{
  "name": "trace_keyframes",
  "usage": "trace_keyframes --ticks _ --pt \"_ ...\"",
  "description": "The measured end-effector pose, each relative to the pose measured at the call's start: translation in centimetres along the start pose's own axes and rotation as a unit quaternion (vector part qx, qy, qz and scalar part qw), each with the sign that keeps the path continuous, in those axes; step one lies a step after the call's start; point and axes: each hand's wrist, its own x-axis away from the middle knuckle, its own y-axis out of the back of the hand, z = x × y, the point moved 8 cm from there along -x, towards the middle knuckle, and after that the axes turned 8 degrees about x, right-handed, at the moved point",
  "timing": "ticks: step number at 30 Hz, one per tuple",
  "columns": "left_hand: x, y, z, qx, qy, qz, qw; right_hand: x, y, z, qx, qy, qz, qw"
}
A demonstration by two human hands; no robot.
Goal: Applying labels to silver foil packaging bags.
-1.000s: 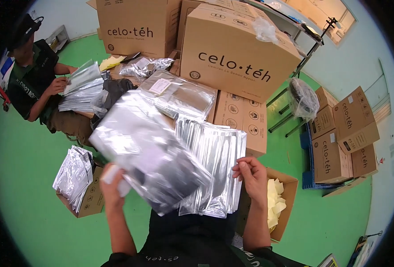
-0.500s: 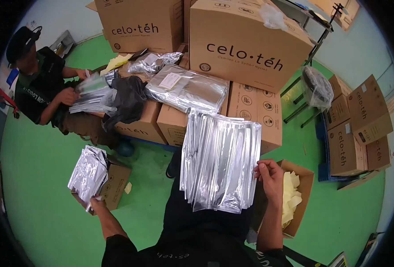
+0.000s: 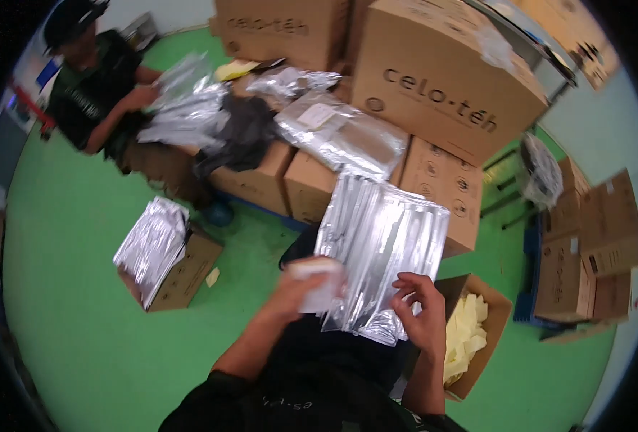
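Observation:
A stack of shiny silver foil bags (image 3: pixel 383 252) lies over my lap, its far end near the cartons. My left hand (image 3: pixel 290 291), smeared by motion, is closed on a small white piece (image 3: pixel 317 282) at the stack's left edge; whether that is paper or cloth I cannot tell. Over the lower right of the stack is my right hand (image 3: pixel 421 309), its fingers apart and loosely bent, with nothing visible in them. More silver foil bags (image 3: pixel 153 245) rest in an open carton (image 3: pixel 189 270) on the floor to the left.
At the right, an open box (image 3: pixel 488 345) holds crumpled yellow paper (image 3: pixel 466 335). Ahead stand large brown cartons (image 3: pixel 441 79), with a wrapped silver pack (image 3: pixel 340 133) on the lower ones. A co-worker (image 3: pixel 103 86) handles foil bags at the far left. A plastic-covered stool (image 3: pixel 538 173) stands right.
My left hand has come from the left carton to the foil stack on my lap, carrying the white piece. My right hand has left the stack's edge and moved inward. The view has shifted.

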Motion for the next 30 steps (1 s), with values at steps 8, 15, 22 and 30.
trace_keyframes --ticks 8,15,22,30 --pt "-2.1 -8.5 4.5 -0.26 0.05 0.161 0.951 1.9 0.8 3.6 0.168 0.1 -0.078 0.978" --pt "-2.0 -8.5 3.8 -0.314 -0.004 0.132 0.94 2.9 1.5 0.4 0.159 0.049 -0.152 0.974" --pt "-1.4 -8.0 2.8 -0.339 -0.009 0.102 0.935 2.3 0.5 1.7 0.177 0.091 -0.127 0.972" --pt "3.2 7.2 -9.0 -0.301 -0.205 -0.203 0.909 3.1 3.9 -0.9 0.179 0.042 -0.138 0.973"
